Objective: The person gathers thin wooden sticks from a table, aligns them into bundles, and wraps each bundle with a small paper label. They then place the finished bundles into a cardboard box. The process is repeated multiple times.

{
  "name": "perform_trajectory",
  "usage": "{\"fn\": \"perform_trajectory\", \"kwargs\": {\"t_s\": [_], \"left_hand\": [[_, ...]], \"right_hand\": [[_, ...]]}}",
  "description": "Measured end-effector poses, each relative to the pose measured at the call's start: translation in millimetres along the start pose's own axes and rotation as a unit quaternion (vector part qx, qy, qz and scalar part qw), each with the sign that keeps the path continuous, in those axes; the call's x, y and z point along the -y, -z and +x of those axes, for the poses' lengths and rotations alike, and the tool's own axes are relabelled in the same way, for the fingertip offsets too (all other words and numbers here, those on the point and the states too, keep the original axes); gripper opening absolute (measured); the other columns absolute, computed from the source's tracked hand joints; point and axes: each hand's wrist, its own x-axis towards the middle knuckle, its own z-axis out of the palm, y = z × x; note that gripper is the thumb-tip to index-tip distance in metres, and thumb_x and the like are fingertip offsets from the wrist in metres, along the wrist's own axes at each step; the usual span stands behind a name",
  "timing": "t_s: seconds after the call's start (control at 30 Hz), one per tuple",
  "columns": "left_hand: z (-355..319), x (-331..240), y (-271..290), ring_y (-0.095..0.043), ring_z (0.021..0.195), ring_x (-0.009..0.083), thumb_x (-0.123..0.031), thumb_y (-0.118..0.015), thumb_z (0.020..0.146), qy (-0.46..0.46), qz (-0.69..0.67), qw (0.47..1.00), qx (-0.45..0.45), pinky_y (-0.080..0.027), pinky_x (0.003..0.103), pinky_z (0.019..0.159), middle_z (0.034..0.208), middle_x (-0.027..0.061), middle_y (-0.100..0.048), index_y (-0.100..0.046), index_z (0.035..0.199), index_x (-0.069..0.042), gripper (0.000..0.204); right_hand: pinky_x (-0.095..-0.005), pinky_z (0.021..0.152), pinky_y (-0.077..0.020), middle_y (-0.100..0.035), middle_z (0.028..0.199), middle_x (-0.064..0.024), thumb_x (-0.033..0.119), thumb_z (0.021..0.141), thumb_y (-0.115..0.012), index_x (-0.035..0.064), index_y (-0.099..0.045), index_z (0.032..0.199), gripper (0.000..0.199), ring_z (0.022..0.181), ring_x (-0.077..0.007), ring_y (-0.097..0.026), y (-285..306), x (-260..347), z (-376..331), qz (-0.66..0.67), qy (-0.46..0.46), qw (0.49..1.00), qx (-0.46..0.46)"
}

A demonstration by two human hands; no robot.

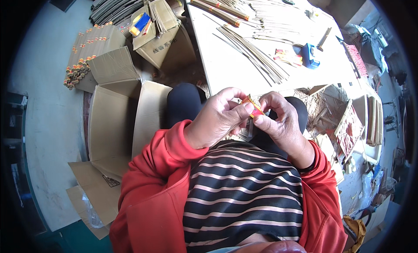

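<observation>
Workshop floor, white surface (226, 66) ahead | left hand (217, 120) and right hand (281, 122) pinch small red-yellow paper label (252, 106) over lap | likely light, flimsy, creasable; hold edges | thin sticks (252, 53), cardboard boxes (117, 122) around

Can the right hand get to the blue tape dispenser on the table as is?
Probably not right away. The right hand is pinching a small red-and-yellow packet together with the left hand. The dispenser sits across the table, with nothing blocking the path.
</observation>
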Motion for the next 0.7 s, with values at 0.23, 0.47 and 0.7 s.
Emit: {"fn": "perform_trajectory", "kwargs": {"t_s": [0.23,0.47,0.7], "left_hand": [[2.5,-0.3,-1.5,-0.047,0.050,0.0053,-0.026,-0.058,0.087,0.010,0.008,1.000,-0.008,-0.038,0.015,0.044,0.066,0.0046,-0.053,-0.045,0.101,-0.001,0.031],[4.5,-1.0,3.0,-0.049,0.049,0.0066,-0.029,-0.057,0.087,0.046,-0.044,0.998,0.028,-0.039,0.015,0.044,0.068,0.0051,-0.054,-0.045,0.102,-0.002,0.033],[6.6,-5.4,4.4,-0.053,0.060,0.0092,-0.029,-0.056,0.088,0.059,-0.088,0.991,0.082,-0.042,0.017,0.046,0.079,0.0071,-0.055,-0.045,0.103,-0.001,0.034]], "right_hand": [[-0.0236,0.058,-0.0405,-0.052,0.071,-0.0033,0.020,0.081,-0.066,0.0022,-0.055,0.075,0.021,0.065,-0.0096,-0.048,-3.0,-14.9,0.4,0.096,-0.012,0.995,-0.002],[-0.0274,0.058,-0.0417,-0.053,0.070,-0.0065,0.016,0.080,-0.066,0.0034,-0.055,0.076,0.018,0.065,-0.0169,-0.051,-0.2,-22.0,8.4,-0.020,0.170,0.985,-0.010],[-0.0269,0.062,-0.0429,-0.055,0.075,-0.0065,0.017,0.077,-0.069,0.0038,-0.054,0.075,0.021,0.070,-0.0164,-0.053,2.6,-25.2,9.8,0.031,0.105,0.994,0.003]]}}
